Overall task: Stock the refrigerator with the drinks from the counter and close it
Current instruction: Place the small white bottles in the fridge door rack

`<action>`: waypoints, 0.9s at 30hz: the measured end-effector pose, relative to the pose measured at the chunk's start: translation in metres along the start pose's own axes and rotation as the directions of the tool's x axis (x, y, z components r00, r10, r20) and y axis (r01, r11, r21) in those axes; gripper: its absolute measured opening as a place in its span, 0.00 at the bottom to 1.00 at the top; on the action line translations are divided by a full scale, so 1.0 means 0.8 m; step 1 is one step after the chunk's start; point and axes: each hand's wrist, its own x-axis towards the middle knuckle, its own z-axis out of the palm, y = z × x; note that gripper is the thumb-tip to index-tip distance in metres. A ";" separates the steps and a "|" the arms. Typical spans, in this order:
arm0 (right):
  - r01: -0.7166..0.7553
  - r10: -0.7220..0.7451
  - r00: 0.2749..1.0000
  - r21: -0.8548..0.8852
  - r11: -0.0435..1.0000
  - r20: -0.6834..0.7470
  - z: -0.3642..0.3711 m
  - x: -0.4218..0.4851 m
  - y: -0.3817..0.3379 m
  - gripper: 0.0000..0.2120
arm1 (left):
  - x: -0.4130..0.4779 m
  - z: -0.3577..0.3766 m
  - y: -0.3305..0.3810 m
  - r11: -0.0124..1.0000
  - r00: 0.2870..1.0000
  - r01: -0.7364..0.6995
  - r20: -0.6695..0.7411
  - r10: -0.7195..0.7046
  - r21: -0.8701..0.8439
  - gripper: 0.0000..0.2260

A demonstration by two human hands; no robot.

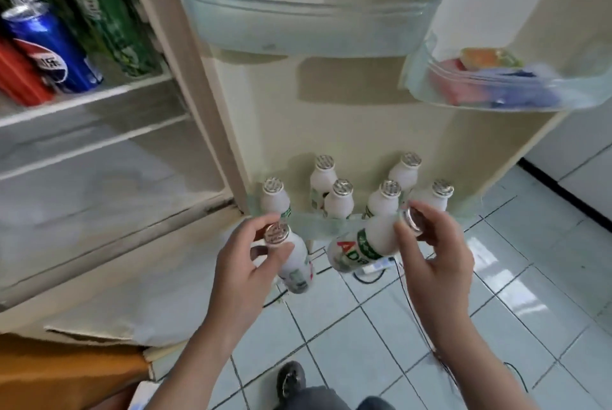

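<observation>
Both hands are closed around small white bottles by the neck — the left hand (255,257) holds an upright bottle (291,260), the right hand (430,244) a tilted bottle (361,244) leaning over the front rail of the bottom door bin (318,224). Six bottles already stand inside that bin. To do this well, right the tilted bottle first, lift each clear of the rail, then lower it into a gap in the bin's front row — without knocking neighbours.

Standing open: refrigerator door (347,111), six white foil-capped bottles (339,199) upright in its bottom rack (318,225). Two more bottles: one (293,257) near-upright, another (367,242) tilting sideways, just before the rack.
</observation>
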 end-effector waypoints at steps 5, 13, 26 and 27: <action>0.021 -0.012 0.964 0.032 0.999 -0.266 0.010 0.047 -0.005 0.10 | 0.073 0.008 0.037 0.981 0.980 -0.193 0.041 0.193 -0.003 0.15; -0.050 0.057 0.961 0.034 0.998 -0.271 0.024 0.109 0.006 0.13 | 0.128 0.031 0.036 0.876 0.919 -0.389 0.183 0.348 0.287 0.15; 0.221 -0.013 0.880 -0.385 0.896 0.475 0.057 0.153 0.039 0.16 | 0.138 0.035 0.004 0.446 0.866 -0.498 0.454 0.210 0.744 0.14; 0.228 0.009 0.863 -0.405 0.885 0.505 0.060 0.154 0.040 0.16 | 0.138 0.036 -0.001 0.446 0.860 -0.506 0.473 0.191 0.738 0.13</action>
